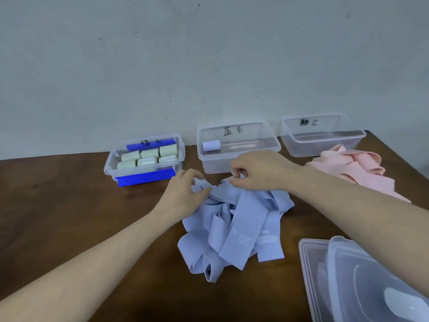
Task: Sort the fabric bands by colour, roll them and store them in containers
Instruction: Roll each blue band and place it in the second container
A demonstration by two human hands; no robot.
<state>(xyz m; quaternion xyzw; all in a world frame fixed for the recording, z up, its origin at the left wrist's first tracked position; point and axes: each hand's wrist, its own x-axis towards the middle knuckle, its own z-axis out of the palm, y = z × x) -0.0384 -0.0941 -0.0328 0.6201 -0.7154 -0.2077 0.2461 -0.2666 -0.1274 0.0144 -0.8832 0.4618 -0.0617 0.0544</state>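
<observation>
Blue bands point(234, 226): loose tangled heap at table centre, just in front of box B; one strip shows printed "20".
Left hand point(185, 194): at heap's far-left edge, fingers curled, pinching a blue band end.
Right hand point(255, 170): over heap's far edge, just in front of box B, thumb and fingers pinching the same blue strip beside left hand.
Box B point(239, 161): clear, open, middle of the row by the wall, marked "B" with a handwritten character; holds one blue roll point(211, 145) lying at its left end.
Box A point(145, 156): clear with blue clips, left of box B; holds green rolls point(148, 156) lying side by side in two rows, count unclear. Label partly hidden.
Box C point(322, 135): clear, open, right of box B, marked "C"; nothing seen inside.
Pink bands point(355, 170): loose pile in front of box C, touching its front wall, right of blue heap and apart from it.
Lids point(348, 282): clear plastic, stacked overlapping at near-right table corner, partly under right forearm in view.
Table point(58, 205): dark brown wood, set against pale wall point(162, 66).
</observation>
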